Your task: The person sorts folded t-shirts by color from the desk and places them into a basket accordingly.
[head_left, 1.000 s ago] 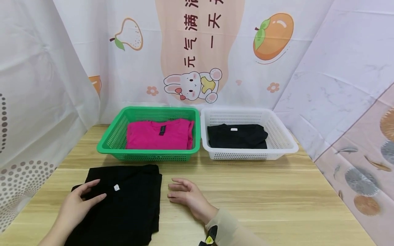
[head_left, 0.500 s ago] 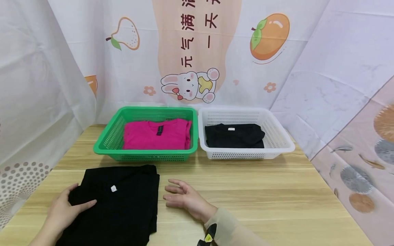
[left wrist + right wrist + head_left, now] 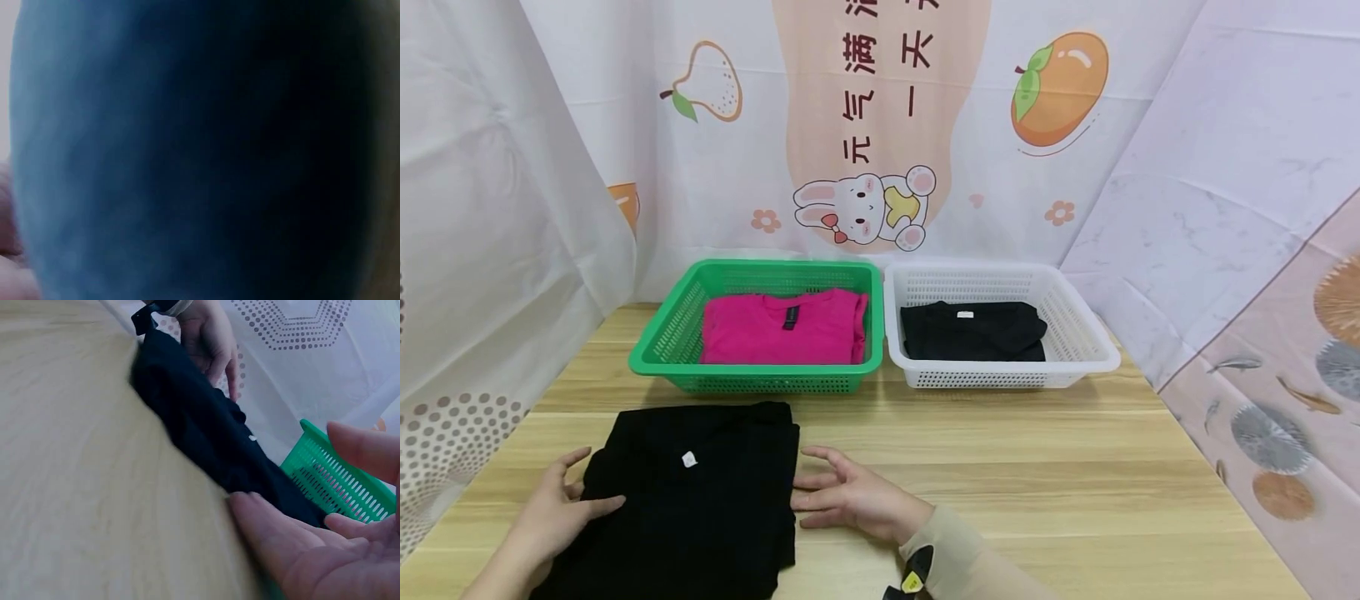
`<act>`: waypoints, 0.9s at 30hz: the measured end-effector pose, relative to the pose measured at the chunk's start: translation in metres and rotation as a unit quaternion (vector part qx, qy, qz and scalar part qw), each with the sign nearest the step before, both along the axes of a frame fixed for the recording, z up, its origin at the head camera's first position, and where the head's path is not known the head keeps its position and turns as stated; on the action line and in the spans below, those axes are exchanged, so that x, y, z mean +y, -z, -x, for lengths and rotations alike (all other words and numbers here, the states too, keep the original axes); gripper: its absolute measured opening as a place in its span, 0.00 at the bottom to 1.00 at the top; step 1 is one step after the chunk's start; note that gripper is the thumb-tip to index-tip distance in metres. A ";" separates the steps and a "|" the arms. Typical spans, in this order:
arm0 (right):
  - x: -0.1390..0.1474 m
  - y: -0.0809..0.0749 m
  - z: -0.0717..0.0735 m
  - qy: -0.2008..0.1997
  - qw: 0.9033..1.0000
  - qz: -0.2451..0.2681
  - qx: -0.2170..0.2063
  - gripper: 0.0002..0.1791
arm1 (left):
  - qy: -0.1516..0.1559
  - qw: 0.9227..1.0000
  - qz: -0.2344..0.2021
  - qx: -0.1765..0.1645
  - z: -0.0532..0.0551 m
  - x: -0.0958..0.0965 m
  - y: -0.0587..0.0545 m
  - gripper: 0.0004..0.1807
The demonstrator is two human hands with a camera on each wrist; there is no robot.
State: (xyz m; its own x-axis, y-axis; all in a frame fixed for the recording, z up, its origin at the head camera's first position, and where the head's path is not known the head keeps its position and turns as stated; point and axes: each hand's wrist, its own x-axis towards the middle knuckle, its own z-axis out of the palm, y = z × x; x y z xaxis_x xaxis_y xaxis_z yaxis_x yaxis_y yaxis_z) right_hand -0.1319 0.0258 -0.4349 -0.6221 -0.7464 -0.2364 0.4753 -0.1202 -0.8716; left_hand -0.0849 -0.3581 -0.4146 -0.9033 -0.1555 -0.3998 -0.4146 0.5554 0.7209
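A folded black garment (image 3: 700, 517) with a small white tag lies on the table at the front left. My left hand (image 3: 553, 512) is at its left edge, the thumb lying over the cloth and the fingers spread along the side. At the right edge is my right hand (image 3: 857, 500), fingers loosely extended with the tips right at the folded side. The right wrist view shows the garment (image 3: 200, 425) as a thick dark stack, the right fingertips against its near side. Dark blurred cloth (image 3: 187, 150) fills most of the left wrist view.
Behind the garment stands a green basket (image 3: 760, 369) with a folded pink shirt (image 3: 760, 333) in it. Beside it on the right, a white basket (image 3: 1000, 367) holds a folded black garment (image 3: 973, 333). A printed curtain (image 3: 715, 183) hangs behind the wooden table (image 3: 1037, 467).
The black garment has shifted slightly right. My left hand has moved from above the cloth to its left edge. The right hand has come a little nearer, its fingertips now at the right edge.
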 end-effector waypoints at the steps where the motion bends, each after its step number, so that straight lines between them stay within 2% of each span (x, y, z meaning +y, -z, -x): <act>1: 0.000 -0.001 0.000 -0.006 1.000 -0.002 -0.002 0.38 | 0.005 1.000 -0.007 0.003 0.000 0.002 0.000 0.58; 5: 0.001 -0.004 -0.001 -0.017 1.000 -0.009 -0.002 0.37 | 0.019 0.999 -0.041 0.002 0.000 0.008 -0.001 0.55; 8: 0.002 -0.004 -0.001 -0.014 1.000 -0.012 0.005 0.35 | 0.025 0.998 -0.049 0.004 0.000 0.013 -0.001 0.53; 16: 0.004 -0.005 0.004 -0.008 1.000 -0.019 0.008 0.31 | 0.091 0.995 0.006 0.033 0.000 0.029 -0.002 0.25; 19: 0.004 -0.003 0.006 -0.011 0.999 -0.030 0.010 0.31 | 0.109 0.993 0.015 0.039 0.000 0.036 -0.001 0.21; 22: 0.004 -0.003 0.007 -0.011 0.999 -0.035 0.009 0.31 | 0.117 0.992 -0.028 0.036 -0.001 0.041 0.000 0.21; 26: 0.005 -0.005 0.008 -0.013 0.999 -0.036 0.002 0.32 | 0.129 0.986 -0.098 0.033 -0.002 0.046 -0.001 0.23; 27: 0.006 -0.006 0.008 -0.013 0.999 -0.038 0.001 0.32 | 0.130 0.986 -0.104 0.033 -0.002 0.048 -0.001 0.23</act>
